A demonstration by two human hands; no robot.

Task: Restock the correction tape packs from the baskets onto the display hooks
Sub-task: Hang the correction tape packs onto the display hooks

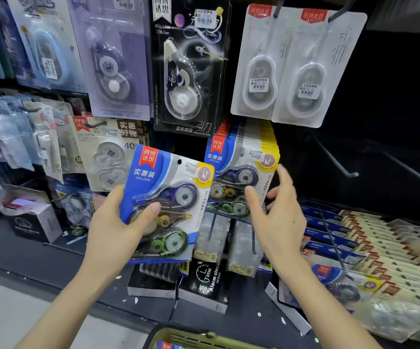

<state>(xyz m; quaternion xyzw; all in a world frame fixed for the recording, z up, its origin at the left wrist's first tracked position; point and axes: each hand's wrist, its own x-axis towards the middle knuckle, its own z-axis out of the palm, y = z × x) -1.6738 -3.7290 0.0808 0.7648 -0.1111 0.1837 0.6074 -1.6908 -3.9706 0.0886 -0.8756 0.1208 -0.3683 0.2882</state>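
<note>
— Best way to hang this one?

— Grip low with the left hand (118,222), as now, thumb across the blister of the pack (163,205), leaving the hole (179,161) at its top free. Level out the tilt first. Then steady the hung stack (241,177) with the right hand (279,215), open and spread, holding nothing, and press it back to bare the hook tip, hidden for now. Feed the hole on squarely; likely to snag otherwise.

— Whereabouts of the pack?

— Held in the left hand, just left of the stack, nearly touching its edge; apart from the right hand at the stack's lower right. Above the basket (203,338) down between the forearms.
</note>
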